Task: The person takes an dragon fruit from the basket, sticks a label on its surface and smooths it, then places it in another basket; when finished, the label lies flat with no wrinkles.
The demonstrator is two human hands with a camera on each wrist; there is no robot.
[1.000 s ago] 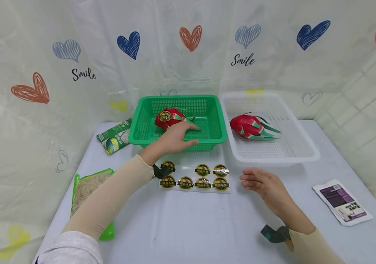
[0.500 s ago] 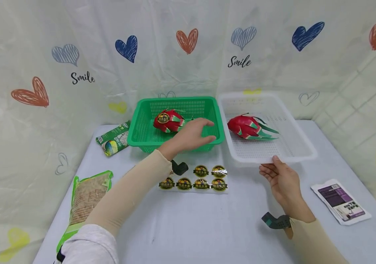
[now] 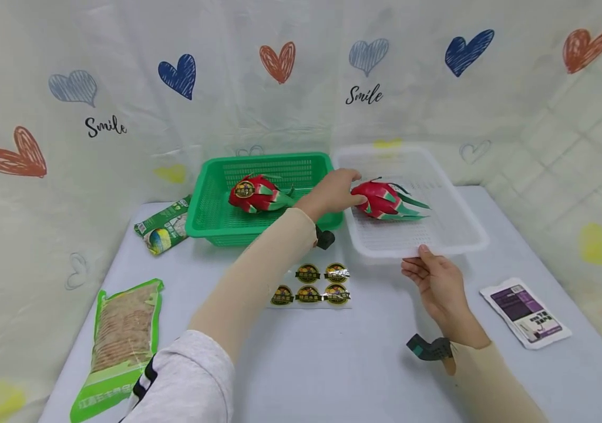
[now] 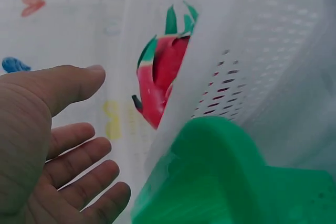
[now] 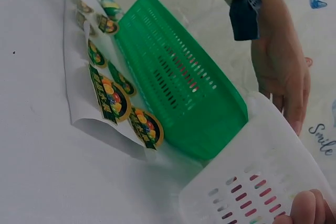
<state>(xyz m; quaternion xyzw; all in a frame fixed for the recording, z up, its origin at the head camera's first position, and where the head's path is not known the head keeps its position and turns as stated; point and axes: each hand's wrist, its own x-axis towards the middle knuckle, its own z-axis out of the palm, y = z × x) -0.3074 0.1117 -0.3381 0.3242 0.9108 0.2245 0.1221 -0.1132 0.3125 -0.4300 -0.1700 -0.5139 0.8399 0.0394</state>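
My left hand reaches over the join of the two baskets, its fingertips by the blunt end of a red dragon fruit. In the left wrist view its fingers are spread and the dragon fruit is apart from them. That fruit lies in the white basket, green tips to the right. My right hand holds the basket's front rim, thumb over it and fingers below. Another dragon fruit with a round black-and-gold sticker lies in the green basket.
A sheet of round stickers lies before the baskets, partly behind my left arm. A green packet and a large green-edged bag are at left. A purple-and-white packet lies at right. A printed curtain hangs behind.
My left hand has moved right from over the green basket to the white basket's dragon fruit. My right hand has risen to the white basket's front rim. The head view has shifted slightly.
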